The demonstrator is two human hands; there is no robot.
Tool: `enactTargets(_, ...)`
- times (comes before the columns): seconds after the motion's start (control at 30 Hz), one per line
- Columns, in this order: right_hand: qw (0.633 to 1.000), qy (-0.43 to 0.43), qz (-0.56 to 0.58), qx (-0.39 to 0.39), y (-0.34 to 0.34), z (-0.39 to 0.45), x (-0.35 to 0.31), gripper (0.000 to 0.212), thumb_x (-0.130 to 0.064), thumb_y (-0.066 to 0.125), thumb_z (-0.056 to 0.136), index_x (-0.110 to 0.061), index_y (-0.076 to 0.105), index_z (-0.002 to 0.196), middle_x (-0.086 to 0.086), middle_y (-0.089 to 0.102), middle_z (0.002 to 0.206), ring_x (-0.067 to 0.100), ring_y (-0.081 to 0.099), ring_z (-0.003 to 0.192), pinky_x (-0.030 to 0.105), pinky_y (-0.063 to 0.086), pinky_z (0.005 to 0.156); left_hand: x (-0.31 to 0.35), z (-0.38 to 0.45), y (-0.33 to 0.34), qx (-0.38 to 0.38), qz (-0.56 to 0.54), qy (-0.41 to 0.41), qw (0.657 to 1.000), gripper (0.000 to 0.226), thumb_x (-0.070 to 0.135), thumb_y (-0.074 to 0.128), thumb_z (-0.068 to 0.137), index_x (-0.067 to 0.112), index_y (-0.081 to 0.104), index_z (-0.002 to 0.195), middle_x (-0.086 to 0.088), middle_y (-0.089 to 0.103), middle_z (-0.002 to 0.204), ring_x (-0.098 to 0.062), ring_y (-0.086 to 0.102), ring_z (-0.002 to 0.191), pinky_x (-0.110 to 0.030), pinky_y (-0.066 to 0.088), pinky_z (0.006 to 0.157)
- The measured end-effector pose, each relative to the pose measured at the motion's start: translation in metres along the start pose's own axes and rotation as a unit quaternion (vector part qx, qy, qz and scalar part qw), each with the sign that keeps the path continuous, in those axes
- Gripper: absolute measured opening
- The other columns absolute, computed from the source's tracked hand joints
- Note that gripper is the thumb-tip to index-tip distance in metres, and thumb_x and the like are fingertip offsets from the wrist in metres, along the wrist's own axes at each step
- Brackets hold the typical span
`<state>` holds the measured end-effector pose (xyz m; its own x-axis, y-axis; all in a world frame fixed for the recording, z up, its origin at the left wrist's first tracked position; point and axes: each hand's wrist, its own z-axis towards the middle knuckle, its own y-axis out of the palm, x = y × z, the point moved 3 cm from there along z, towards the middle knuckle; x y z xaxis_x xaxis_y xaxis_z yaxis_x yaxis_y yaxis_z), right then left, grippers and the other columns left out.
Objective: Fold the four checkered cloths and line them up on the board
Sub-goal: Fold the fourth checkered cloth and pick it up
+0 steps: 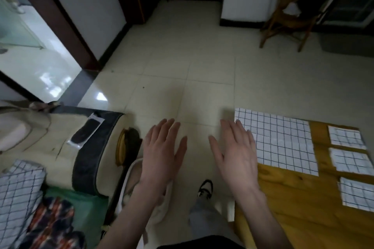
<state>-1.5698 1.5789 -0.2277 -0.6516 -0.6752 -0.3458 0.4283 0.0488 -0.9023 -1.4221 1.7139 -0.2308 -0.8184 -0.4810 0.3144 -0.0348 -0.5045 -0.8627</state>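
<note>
A wooden board (293, 198) lies at the right. On it a large white cloth with a blue grid (283, 143) is spread flat, its far left corner hanging past the board's edge. Three small folded checkered cloths sit in a column along the right: the far one (346, 137), the middle one (353, 161), the near one (358, 194). My right hand (234, 151) hovers flat, fingers straight, just left of the large cloth, holding nothing. My left hand (162, 147) hovers open over the floor, well left of the board.
A cream sofa arm with a dark band (89, 157) stands at the left, with a black remote in a plastic sleeve (85, 129) on it. Another checkered fabric (18, 198) lies at the lower left. A rattan chair (293, 10) stands at the far right. My shoe (205, 188) is on the tiled floor.
</note>
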Motion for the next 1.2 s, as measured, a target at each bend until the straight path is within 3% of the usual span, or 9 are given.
enactTargets(0.13, 0.999, 0.043, -0.007, 0.022, 0.015, 0.057, 0.024, 0.061, -0.053, 0.041, 0.105, -0.012, 0.050, 0.150, 0.011, 0.053, 0.154, 0.027, 0.042, 0.148, 0.047, 0.025, 0.126, 0.001, 0.064, 0.036, -0.012, -0.009, 0.034, 0.999, 0.044, 0.037, 0.054, 0.105, 0.011, 0.063, 0.139, -0.008, 0.062, 0.145, -0.028, 0.050, 0.141, -0.048, 0.040, 0.117)
enactTargets(0.5, 0.982, 0.170, -0.025, 0.072, 0.032, 0.162, 0.104, 0.066, -0.055, 0.034, 0.105, -0.008, 0.051, 0.149, 0.014, 0.056, 0.151, 0.030, 0.046, 0.146, 0.050, 0.032, 0.122, 0.047, 0.215, 0.134, -0.063, -0.067, 0.148, 0.985, 0.045, 0.035, 0.051, 0.103, 0.008, 0.064, 0.137, -0.011, 0.063, 0.144, -0.030, 0.053, 0.138, -0.052, 0.044, 0.112)
enactTargets(0.7, 0.966, 0.244, -0.049, 0.073, 0.036, 0.183, 0.141, 0.063, -0.053, 0.041, 0.106, -0.011, 0.044, 0.154, 0.011, 0.050, 0.157, 0.027, 0.039, 0.150, 0.045, 0.023, 0.124, 0.079, 0.267, 0.177, -0.084, -0.105, 0.206, 0.969, 0.045, 0.035, 0.049, 0.105, 0.008, 0.065, 0.137, -0.010, 0.062, 0.144, -0.029, 0.052, 0.139, -0.051, 0.041, 0.116)
enactTargets(0.9, 0.932, 0.343, -0.084, 0.079, 0.037, 0.208, 0.183, 0.068, -0.058, 0.032, 0.108, -0.013, 0.038, 0.159, 0.009, 0.043, 0.162, 0.026, 0.034, 0.154, 0.049, 0.027, 0.126, 0.120, 0.319, 0.240, -0.132, -0.154, 0.306, 0.930, 0.045, 0.035, 0.047, 0.107, 0.007, 0.064, 0.138, -0.007, 0.061, 0.145, -0.026, 0.050, 0.141, -0.050, 0.041, 0.117)
enactTargets(1.2, 0.855, 0.496, -0.103, 0.115, 0.047, 0.263, 0.221, 0.068, -0.060, 0.029, 0.108, -0.016, 0.039, 0.159, 0.007, 0.046, 0.161, 0.025, 0.038, 0.152, 0.044, 0.023, 0.126, 0.165, 0.412, 0.314, -0.205, -0.215, 0.440, 0.848, 0.045, 0.037, 0.048, 0.107, 0.009, 0.065, 0.138, -0.006, 0.061, 0.146, -0.024, 0.050, 0.141, -0.048, 0.041, 0.117)
